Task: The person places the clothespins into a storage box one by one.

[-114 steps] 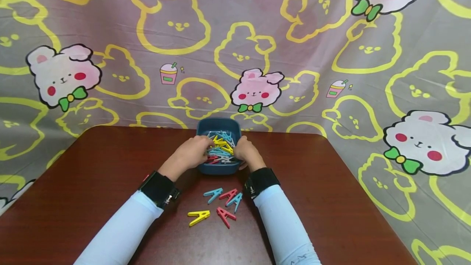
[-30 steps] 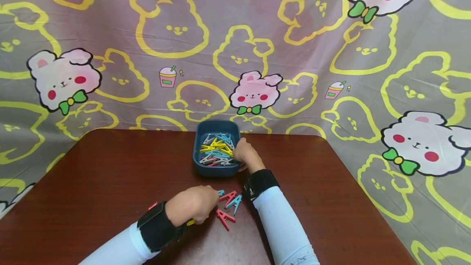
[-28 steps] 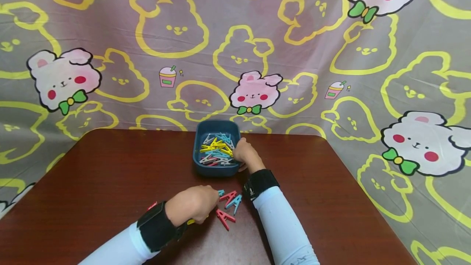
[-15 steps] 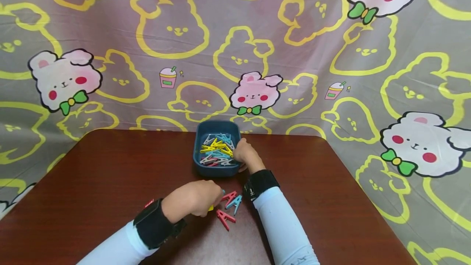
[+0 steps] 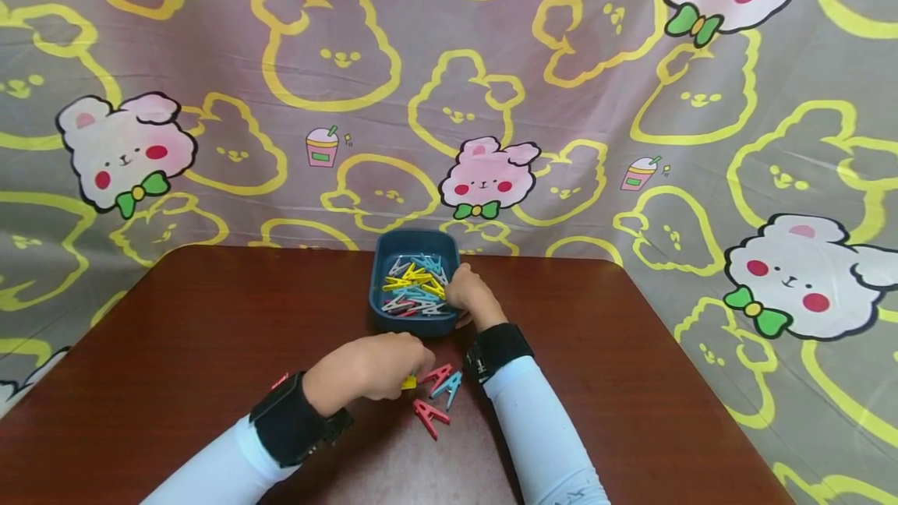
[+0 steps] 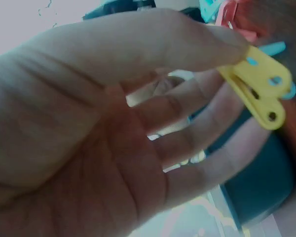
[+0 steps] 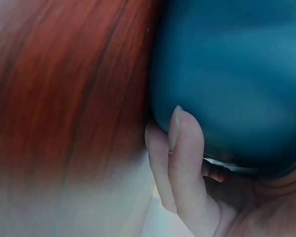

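My left hand [image 5: 375,367] pinches a yellow clothespin [image 6: 264,81] between thumb and fingers, low over the table in front of the box. Partly behind it in the left wrist view is a light blue clothespin [image 6: 274,48]; whether that one is held too, I cannot tell. Just right of this hand lie a red clothespin [image 5: 439,374], a blue clothespin [image 5: 452,386] and, nearer, another red clothespin [image 5: 426,414]. My right hand [image 5: 471,291] grips the right side of a dark blue box [image 5: 414,326], its fingers [image 7: 187,153] against the outer wall.
Inside the box lie several yellow, blue, white and red clothespins [image 5: 414,279]. The box stands towards the far edge of the brown table [image 5: 266,310]. A patterned cloth [image 5: 561,100] hangs behind the table.
My left hand has left the box for the loose clothespins, taken hold of the yellow one, and shifted slightly forward and right. My right hand stays at the box.
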`<act>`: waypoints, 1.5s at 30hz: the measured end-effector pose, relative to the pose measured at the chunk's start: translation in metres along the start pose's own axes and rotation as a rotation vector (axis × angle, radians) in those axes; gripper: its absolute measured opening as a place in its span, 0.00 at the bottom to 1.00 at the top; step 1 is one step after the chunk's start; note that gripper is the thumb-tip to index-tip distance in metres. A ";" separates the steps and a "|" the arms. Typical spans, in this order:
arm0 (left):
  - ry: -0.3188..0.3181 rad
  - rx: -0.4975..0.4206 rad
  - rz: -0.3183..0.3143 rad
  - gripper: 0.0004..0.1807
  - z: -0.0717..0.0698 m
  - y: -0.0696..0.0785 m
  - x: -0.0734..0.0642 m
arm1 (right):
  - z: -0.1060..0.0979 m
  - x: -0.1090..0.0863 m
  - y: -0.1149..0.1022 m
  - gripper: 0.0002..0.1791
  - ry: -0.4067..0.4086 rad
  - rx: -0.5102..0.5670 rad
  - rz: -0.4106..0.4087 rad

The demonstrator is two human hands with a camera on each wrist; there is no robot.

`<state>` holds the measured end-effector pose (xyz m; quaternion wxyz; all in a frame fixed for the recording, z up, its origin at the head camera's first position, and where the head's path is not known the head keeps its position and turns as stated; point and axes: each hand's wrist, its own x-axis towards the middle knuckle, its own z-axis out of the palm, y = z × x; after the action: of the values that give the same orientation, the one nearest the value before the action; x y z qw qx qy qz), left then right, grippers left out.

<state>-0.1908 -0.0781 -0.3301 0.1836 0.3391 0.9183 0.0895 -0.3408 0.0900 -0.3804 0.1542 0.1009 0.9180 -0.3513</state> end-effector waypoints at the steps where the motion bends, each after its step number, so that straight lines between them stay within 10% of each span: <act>1: 0.019 -0.005 0.026 0.15 -0.002 -0.002 0.000 | 0.000 0.000 0.000 0.40 -0.002 -0.005 0.000; 9: 0.176 -0.063 0.167 0.11 -0.030 -0.034 0.002 | -0.002 0.004 -0.001 0.42 -0.018 -0.018 -0.005; 18: 0.408 -0.092 0.058 0.13 -0.055 -0.074 0.018 | -0.001 0.002 0.002 0.43 -0.033 -0.007 -0.002; 31: 0.616 -0.084 -0.006 0.17 -0.034 -0.107 0.059 | -0.002 0.005 0.000 0.43 -0.048 -0.015 -0.012; 45: 0.669 -0.020 -0.010 0.17 -0.011 -0.117 0.082 | 0.000 0.003 0.002 0.42 -0.017 -0.014 -0.005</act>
<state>-0.3218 -0.1132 -0.3760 -0.1242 0.2846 0.9284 0.2039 -0.3435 0.0918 -0.3825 0.1616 0.0947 0.9192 -0.3463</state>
